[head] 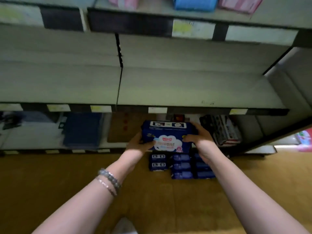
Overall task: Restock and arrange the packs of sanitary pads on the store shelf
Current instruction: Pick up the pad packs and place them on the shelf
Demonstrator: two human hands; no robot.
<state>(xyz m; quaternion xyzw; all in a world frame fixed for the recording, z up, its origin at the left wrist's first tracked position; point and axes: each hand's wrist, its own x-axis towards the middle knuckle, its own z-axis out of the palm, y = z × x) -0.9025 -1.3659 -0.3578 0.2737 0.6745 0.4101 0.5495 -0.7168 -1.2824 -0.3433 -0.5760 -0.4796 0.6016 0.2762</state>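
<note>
Holding a dark blue pack of pads (167,137) from both ends, with the left grip (140,144) curled round its left end and the right grip (199,138) wrapped over its right end, in the air just under the front edge of the middle shelf (185,86). Standing over more dark blue packs (182,166) stacked on the wooden floor (67,179) right beneath it, seemingly in three short rows, though too blurred to count. Wearing two beaded bracelets (109,181) on the left wrist.

Dark blue pack (167,136) with white cloud print, pale grey shelf (194,86)
</note>
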